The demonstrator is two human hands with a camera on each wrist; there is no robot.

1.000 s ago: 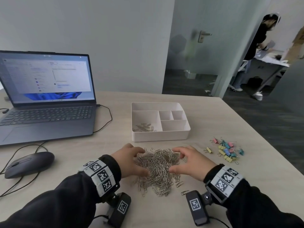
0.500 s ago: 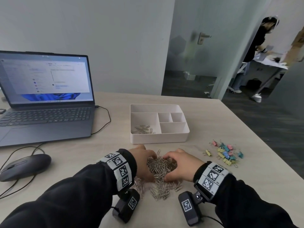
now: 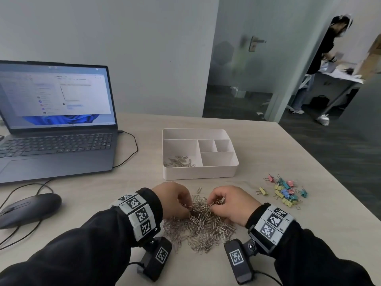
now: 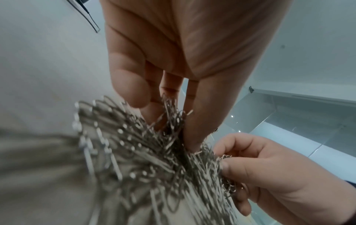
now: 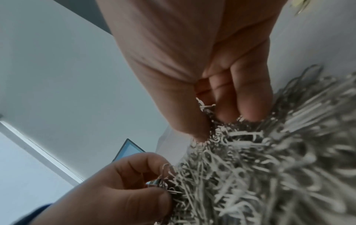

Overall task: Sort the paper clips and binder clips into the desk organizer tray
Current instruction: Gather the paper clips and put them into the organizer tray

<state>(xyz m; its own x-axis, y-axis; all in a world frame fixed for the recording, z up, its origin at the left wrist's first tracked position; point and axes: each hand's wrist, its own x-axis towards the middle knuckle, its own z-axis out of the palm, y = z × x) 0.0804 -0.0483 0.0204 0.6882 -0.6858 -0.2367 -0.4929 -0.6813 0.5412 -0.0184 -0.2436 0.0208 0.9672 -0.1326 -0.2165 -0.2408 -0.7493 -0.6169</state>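
With both hands dug into the pile, my readout:
Left hand (image 3: 172, 200): fingers curled, pinching paper clips (image 3: 201, 221).
Right hand (image 3: 231, 204): gripping clips too.
Pile: near edge of tabletop (image 3: 144, 182).
Tray (image 3: 206, 173): straight beyond, its near-left compartment slightly closer to my left hand.
Binder clips (image 3: 283, 191): right, untouched.

Nothing really readable here. The laptop (image 3: 55, 120) screen had some app window open, but its text was way too blurry to make out. The wrist bands (image 3: 138, 215) and camera mounts (image 3: 161, 255) only carried black-and-white square marker codes, no words or numbers.
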